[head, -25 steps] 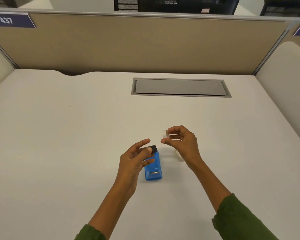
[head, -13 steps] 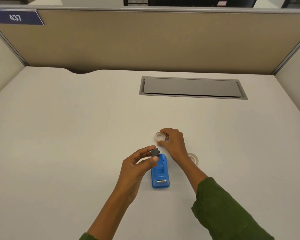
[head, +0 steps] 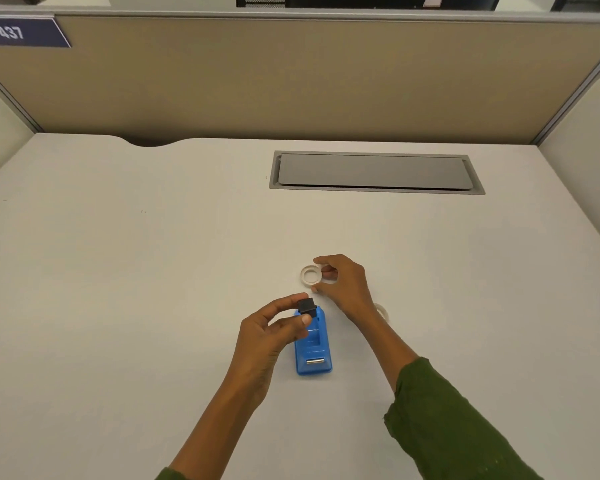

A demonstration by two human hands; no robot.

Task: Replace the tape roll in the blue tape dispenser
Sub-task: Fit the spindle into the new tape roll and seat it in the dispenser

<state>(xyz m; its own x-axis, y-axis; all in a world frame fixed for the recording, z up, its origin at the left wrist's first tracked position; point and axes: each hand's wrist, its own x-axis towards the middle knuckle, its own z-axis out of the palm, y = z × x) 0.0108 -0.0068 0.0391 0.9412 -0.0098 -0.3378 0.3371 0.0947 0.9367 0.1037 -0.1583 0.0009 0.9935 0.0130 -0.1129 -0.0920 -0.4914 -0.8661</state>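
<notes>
Blue plastic tape dispenser point(head: 313, 348) w/ metal cutter, no roll inside.

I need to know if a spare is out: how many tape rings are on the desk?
2. One ring lies at the right hand's fingertips, beyond the blue dispenser; another ring is mostly hidden behind that wrist.

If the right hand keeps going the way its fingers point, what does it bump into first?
The right hand points left at the white tape ring lying on the desk, so probably that ring; its fingers seem almost touching it already.
</notes>
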